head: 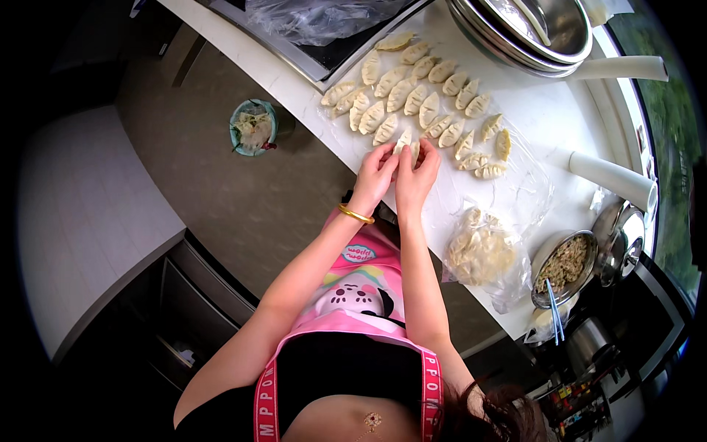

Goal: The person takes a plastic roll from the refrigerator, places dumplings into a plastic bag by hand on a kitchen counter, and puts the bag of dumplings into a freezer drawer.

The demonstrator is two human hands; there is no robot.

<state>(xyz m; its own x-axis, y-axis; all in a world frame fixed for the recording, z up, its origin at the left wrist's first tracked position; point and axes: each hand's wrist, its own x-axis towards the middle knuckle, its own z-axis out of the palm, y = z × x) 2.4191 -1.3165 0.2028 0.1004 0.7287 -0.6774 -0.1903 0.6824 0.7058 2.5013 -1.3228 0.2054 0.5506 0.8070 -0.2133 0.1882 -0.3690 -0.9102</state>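
Observation:
My left hand (377,175) and my right hand (417,175) meet at the near edge of the white countertop (442,207). Between their fingertips is a pale dumpling (403,140), just below the rows; which fingers press on it is partly hidden. A second pale piece of dough shows between the fingers of my right hand. Several pleated dumplings (428,109) lie in rows on clear plastic film beyond my hands. To the right, a clear plastic bag (480,251) holds pale dough pieces. Beside it stands a metal bowl of minced filling (566,265) with blue chopsticks (554,312) leaning in it.
Stacked metal bowls (530,33) stand at the back. White rolls (613,177) lie near the window. A black cooktop (337,52) with plastic on it is at the upper left. A lined bin (254,127) stands on the floor. A metal lid (618,243) lies right of the filling.

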